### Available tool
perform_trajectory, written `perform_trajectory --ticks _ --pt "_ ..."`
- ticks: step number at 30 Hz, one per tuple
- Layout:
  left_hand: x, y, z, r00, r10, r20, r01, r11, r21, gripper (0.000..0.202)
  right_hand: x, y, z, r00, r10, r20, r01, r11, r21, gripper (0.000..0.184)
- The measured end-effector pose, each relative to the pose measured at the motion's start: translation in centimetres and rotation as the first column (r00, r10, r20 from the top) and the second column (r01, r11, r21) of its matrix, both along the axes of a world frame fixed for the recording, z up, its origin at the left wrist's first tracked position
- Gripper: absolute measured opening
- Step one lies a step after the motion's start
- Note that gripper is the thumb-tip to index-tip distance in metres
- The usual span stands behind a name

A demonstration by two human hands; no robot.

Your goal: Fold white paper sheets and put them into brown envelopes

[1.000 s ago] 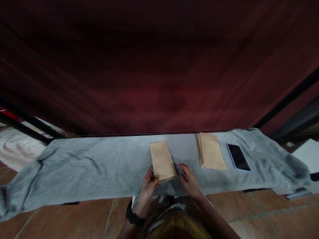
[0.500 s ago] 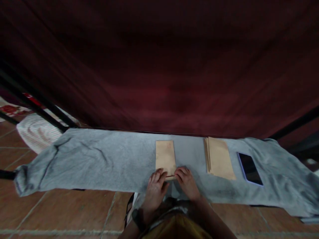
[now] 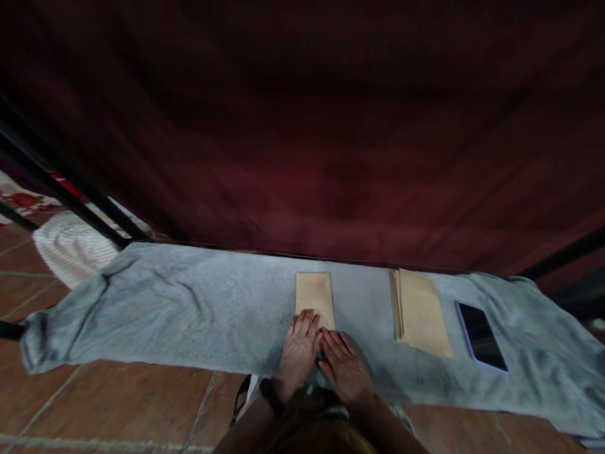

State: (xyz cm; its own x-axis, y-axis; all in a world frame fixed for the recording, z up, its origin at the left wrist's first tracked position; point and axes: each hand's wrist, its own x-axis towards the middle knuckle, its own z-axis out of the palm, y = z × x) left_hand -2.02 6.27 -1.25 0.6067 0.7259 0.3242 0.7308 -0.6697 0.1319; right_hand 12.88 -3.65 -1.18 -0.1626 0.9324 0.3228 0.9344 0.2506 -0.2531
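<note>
A brown paper envelope point(image 3: 314, 291) lies upright before me on the grey cloth, with a small reddish print near its top right corner. My left hand point(image 3: 299, 343) rests flat across its lower part, fingers stretched forward. Beside it, my right hand point(image 3: 344, 364) lies flat with fingers extended, its fingertips over the envelope's bottom right edge. The near end of the envelope is hidden under both hands. Neither hand grasps anything.
A stack of similar brown envelopes point(image 3: 423, 312) lies to the right. Beyond it is a phone point(image 3: 481, 337) with a purple edge. The grey cloth point(image 3: 227, 302) covers a long narrow surface. A dark red curtain point(image 3: 302, 189) hangs behind; black bars point(image 3: 101, 217) stand at left.
The fingers that gripped the envelope's folded near edge have straightened and now press flat on it. The left hand has moved slightly forward. The view has shifted a little.
</note>
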Motion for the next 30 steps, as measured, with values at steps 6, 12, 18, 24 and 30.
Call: perform_trajectory --ticks 6,12,18,24,30 --pt "3.5 5.7 -0.2 0.995 -0.073 -0.063 0.069 0.996 -0.056 0.055 -0.1 0.3 -0.3 1.000 -0.005 0.021 0.005 1.000 -0.004 0.051" --pt "6.7 10.9 -0.2 0.996 -0.054 -0.073 0.039 0.980 -0.193 0.059 -0.1 0.4 0.6 1.000 -0.021 -0.001 0.021 0.999 -0.049 0.052" --pt "6.7 11.8 -0.3 0.987 -0.142 -0.071 0.123 0.967 -0.224 0.058 -0.2 0.4 1.0 1.000 -0.023 -0.009 0.023 0.998 -0.061 0.051" --pt "3.9 8.3 0.3 0.947 -0.304 -0.101 0.269 0.926 -0.263 0.056 -0.1 0.3 0.1 1.000 -0.021 -0.014 0.021 0.999 -0.039 0.048" --pt "1.7 4.2 1.1 0.940 -0.334 -0.072 0.295 0.900 -0.322 0.060 -0.3 0.2 -1.6 0.998 -0.055 -0.025 0.054 0.998 -0.035 0.041"
